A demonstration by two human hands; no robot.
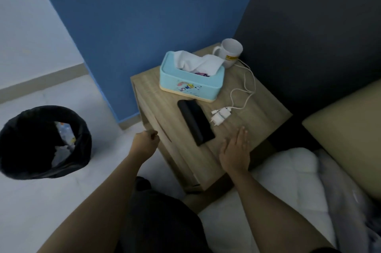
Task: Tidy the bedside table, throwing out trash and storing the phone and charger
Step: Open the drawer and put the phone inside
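On the bedside table (pixel 237 108) the phone (pixel 195 122) lies flat, dark, near the front edge; charger (pixel 221 114) with its white cable just beside it, unplugged end loose. Both not yet stored. Tissue box (pixel 190 79) and mug (pixel 229 51) stand behind. No loose trash visible on top; bin (pixel 44 142) on the floor holds some. Right hand (pixel 235 149) flat, fingers together, empty, near the phone. Left hand (pixel 145 142) curled closed at the drawer edge; cannot tell whether it grips anything.
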